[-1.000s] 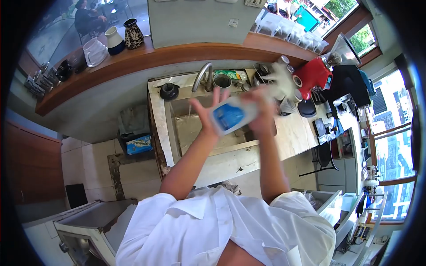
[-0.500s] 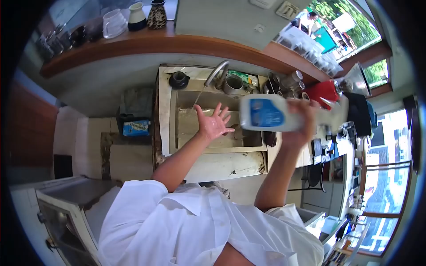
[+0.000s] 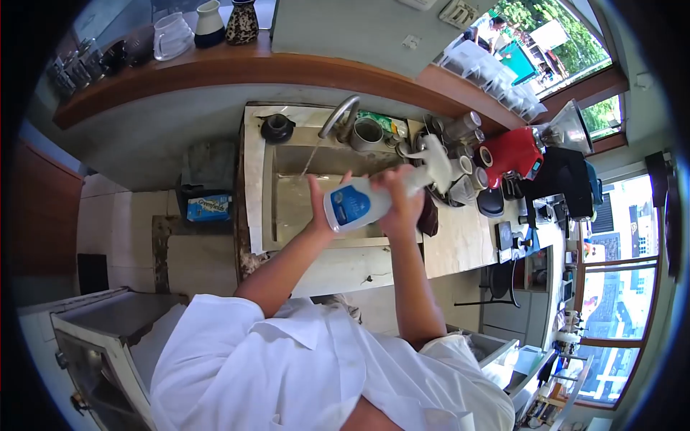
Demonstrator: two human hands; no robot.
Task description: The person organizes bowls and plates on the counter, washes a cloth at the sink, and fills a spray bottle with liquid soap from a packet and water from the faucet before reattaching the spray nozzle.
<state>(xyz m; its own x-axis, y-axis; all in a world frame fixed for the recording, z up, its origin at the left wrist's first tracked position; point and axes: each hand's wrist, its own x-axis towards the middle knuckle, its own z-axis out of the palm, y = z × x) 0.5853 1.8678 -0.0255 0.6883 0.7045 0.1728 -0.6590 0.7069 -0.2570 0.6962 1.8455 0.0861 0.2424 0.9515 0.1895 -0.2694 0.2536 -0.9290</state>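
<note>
My right hand (image 3: 399, 201) grips a white spray bottle (image 3: 353, 204) below its trigger head. The bottle has a blue label and tilts over the sink (image 3: 269, 190), its base toward the left. My left hand (image 3: 317, 210) is at the base, thumb and visible fingertips stretched out. The bottle hides its palm and much of its fingers, so whether they touch is unclear. A thin stream of water runs from the curved metal faucet (image 3: 343, 113) into the sink, just beyond my left thumb.
Behind the sink stand a metal cup (image 3: 367, 133) and a black round object (image 3: 277, 128). Glassware and a red machine (image 3: 512, 154) crowd the counter to the right. A blue carton (image 3: 209, 208) is on the left. Jugs line the wooden shelf (image 3: 208, 75) above.
The spray bottle has come left and down in my right hand, to my left hand. My left hand was spread apart from it before. The camera view has shifted slightly.
</note>
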